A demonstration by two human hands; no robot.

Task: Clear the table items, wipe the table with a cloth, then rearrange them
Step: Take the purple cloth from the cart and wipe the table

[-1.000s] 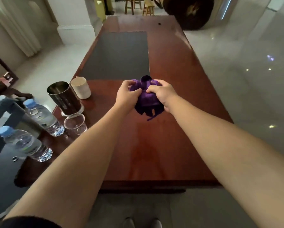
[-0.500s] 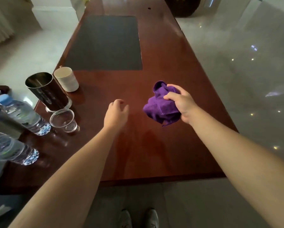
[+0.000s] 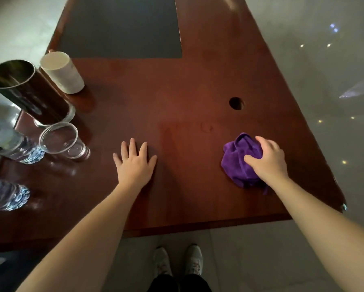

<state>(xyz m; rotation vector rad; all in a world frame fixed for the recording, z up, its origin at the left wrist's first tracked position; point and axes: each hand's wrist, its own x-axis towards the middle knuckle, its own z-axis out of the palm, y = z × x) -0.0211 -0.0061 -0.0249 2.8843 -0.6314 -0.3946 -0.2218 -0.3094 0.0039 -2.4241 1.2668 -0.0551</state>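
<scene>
Since a moment ago your right hand has lowered the bunched purple cloth it grips onto the wooden table, left hand flat beside it; wiping begins, so sweep it across.

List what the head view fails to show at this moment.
- Two water bottles: cut off by the left edge, caps unseen.
- Metal cup: its base is hidden behind the clear cup.
- Purple cloth: partly covered by the right hand; contact with the table is unclear.
- Under the flat left hand: hidden.
</scene>
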